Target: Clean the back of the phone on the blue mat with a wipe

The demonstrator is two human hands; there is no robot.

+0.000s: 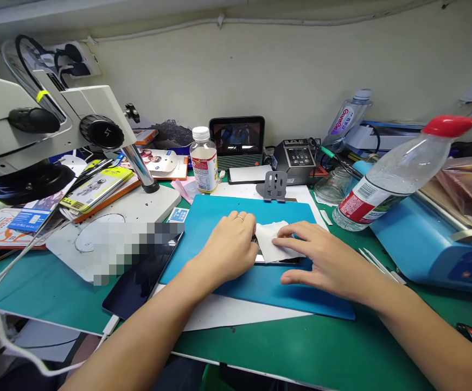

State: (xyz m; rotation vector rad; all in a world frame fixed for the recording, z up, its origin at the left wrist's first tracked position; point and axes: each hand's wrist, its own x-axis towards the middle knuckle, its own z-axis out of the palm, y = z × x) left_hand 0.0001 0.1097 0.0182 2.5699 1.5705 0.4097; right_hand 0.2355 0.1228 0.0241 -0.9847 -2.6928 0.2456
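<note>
My left hand (233, 245), with a ring on one finger, is curled closed at the left end of a dark flat device (291, 260), perhaps an opened phone; whatever lies inside its fingers is hidden. Over the device is spread a thin white wipe or sheet of paper (267, 250). My right hand (317, 251) comes in from the right, its fingers stretched over the sheet and the thumb held apart. Its fingertips rest on or just above the sheet. Beneath everything lies a blue mat (219, 212).
Left of the mat lies a dark phone (142, 282) with a white cable, near a microscope (97, 125) on its stand. Behind stand a small bottle (204, 163), a screen (238, 138) and a black control unit (295, 160). At right, a red-capped bottle (394, 179) leans against a blue machine (423, 239).
</note>
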